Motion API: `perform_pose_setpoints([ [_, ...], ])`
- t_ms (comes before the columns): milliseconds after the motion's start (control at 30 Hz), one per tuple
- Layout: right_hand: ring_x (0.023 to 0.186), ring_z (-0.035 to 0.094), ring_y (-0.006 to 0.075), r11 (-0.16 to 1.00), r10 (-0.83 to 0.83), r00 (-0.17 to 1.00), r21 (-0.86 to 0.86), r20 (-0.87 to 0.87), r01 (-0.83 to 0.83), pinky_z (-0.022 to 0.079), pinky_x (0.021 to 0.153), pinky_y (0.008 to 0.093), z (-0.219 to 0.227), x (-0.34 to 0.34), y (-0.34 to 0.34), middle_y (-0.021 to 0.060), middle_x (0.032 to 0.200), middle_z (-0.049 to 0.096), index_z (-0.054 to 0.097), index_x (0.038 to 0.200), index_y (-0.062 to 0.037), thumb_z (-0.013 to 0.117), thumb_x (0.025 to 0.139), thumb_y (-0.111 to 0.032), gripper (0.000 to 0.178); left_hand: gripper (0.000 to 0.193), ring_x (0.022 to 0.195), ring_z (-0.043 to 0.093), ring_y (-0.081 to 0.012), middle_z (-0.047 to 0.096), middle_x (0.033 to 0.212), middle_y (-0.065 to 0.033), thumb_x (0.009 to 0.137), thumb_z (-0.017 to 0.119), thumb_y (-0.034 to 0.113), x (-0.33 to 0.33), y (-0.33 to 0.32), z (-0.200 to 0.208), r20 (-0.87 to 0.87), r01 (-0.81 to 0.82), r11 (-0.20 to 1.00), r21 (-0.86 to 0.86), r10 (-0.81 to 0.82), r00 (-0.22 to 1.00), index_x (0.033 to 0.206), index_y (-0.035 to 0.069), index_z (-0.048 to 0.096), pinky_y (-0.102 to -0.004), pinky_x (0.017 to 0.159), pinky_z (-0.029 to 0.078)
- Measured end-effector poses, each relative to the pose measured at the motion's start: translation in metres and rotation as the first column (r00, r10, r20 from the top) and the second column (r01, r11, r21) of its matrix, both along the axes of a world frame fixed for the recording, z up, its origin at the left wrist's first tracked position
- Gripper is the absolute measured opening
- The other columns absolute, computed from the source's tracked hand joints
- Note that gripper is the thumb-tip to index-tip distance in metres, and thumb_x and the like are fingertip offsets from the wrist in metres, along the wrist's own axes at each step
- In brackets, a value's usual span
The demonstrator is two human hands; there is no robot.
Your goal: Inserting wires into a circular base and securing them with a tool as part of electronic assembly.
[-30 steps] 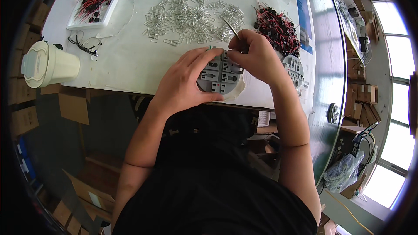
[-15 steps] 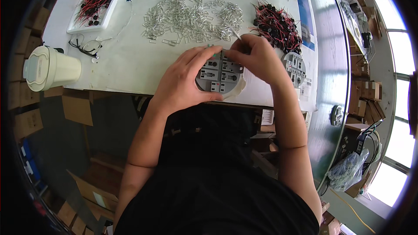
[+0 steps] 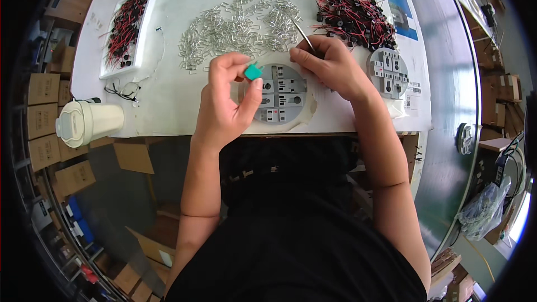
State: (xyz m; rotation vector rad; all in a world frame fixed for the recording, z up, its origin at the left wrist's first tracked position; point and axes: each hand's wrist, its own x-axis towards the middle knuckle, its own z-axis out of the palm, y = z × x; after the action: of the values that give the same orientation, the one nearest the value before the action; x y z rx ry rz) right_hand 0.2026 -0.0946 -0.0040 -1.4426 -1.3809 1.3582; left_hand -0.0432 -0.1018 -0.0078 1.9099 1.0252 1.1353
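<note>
My left hand [image 3: 222,103] is raised just left of a round grey fixture [image 3: 281,93], pinching a small green block [image 3: 253,72] with thin prongs between thumb and fingertips. The fixture lies on the table near its front edge and has rectangular slots and raised grey blocks. At its upper right, my right hand [image 3: 337,68] is closed around a slim metal tool [image 3: 302,32]. The tool's tip points up and left toward a spread of small U-shaped metal wire pieces [image 3: 232,32]; its lower part is hidden in my fingers.
Black round parts with red wires [image 3: 358,19] are heaped at the back right. Below them sits a second round grey fixture [image 3: 388,72]. On the left are a white tray [image 3: 146,19] of similar wired parts, glasses [image 3: 127,95] and a cream lidded cup [image 3: 95,121].
My left hand has lifted off the fixture and moved up with the green block in its fingers. My right hand has drawn back from the fixture, still holding the tool. The whole view has shifted.
</note>
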Motion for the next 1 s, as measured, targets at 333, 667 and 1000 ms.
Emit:
perform_pose_setpoints([
  [333, 0.061, 0.049, 0.0016, 0.994, -0.102, 0.986, 0.029, -0.129, 0.106, 0.037, 0.053, 0.0216, 0.004, 0.003, -0.005, -0.0036, 0.077, 0.062, 0.072, 0.1, -0.0036, 0.073, 0.104, -0.03, 0.026, 0.022, 0.086, 0.073, -0.0268, 0.074, 0.1, -0.014, 0.089, 0.076, 0.002, 0.024, 0.022, 0.038, -0.464, 0.212, 0.977, -0.025, -0.2, 0.863, 0.111, 0.001, 0.072, -0.0362, 0.078, 0.058],
  [667, 0.073, 0.065, 0.0151, 0.832, -0.428, 0.828, 0.516, 0.361, 0.205, 0.051, 0.067, 0.0337, 0.041, 0.054, -0.026, 0.0028, 0.081, 0.069, 0.077, 0.102, -0.0047, 0.075, 0.099, -0.021, 0.017, 0.039, 0.085, 0.066, -0.0259, 0.067, 0.092, -0.0099, 0.093, 0.081, 0.026, 0.024, 0.007, -0.005, -0.363, 0.111, 0.981, 0.158, -0.047, 0.93, 0.125, 0.004, 0.073, -0.0397, 0.079, 0.054],
  [1000, 0.093, 0.069, 0.0341, 0.955, -0.182, 0.556, 0.28, 0.811, -0.096, 0.054, 0.08, 0.0448, 0.035, 0.049, 0.001, 0.0111, 0.101, 0.071, 0.079, 0.106, -0.0117, 0.075, 0.092, -0.017, 0.015, 0.062, 0.09, 0.062, -0.0237, 0.063, 0.092, -0.0064, 0.095, 0.08, 0.042, 0.022, 0.006, -0.023, -0.176, 0.072, 0.982, 0.173, -0.042, 0.984, 0.141, 0.004, 0.063, -0.0395, 0.085, 0.051],
])
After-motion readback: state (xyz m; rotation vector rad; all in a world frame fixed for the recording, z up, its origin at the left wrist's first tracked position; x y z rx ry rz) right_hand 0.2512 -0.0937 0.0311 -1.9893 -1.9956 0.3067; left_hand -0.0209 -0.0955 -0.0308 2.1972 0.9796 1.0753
